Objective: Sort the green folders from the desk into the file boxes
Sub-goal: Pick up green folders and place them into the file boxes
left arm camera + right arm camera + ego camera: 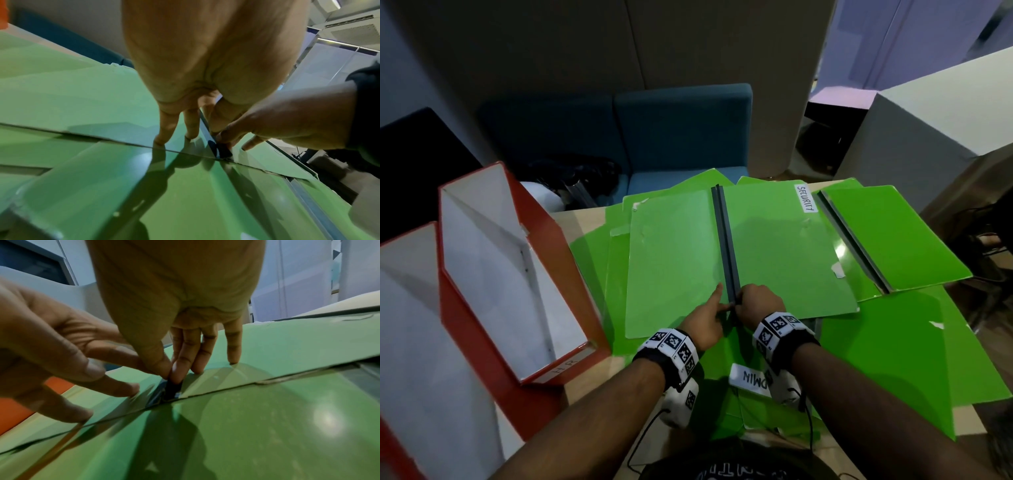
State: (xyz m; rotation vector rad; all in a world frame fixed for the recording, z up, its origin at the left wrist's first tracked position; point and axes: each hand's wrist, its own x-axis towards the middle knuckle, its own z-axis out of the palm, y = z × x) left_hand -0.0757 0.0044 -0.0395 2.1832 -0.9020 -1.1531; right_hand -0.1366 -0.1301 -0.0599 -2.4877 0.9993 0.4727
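Note:
An open green folder labelled SECURITY (784, 253) lies flat on top of a pile of green folders on the desk. A dark spine strip (726, 240) runs down its middle. My right hand (755, 303) pinches the near end of that strip (171, 386) between thumb and forefinger (180, 368). My left hand (710, 313) is just left of the strip, its straight fingertips (162, 139) resting on the folder's left flap (671, 260). Two red file boxes stand at the left: one marked HR (482, 260) and one nearer me (400, 308).
Another green folder with a dark spine (893, 236) lies at the right. One labelled ADMIN (748, 377) shows under my wrists. A blue sofa (681, 130) stands behind the desk, and a pale partition (928, 130) rises at the right.

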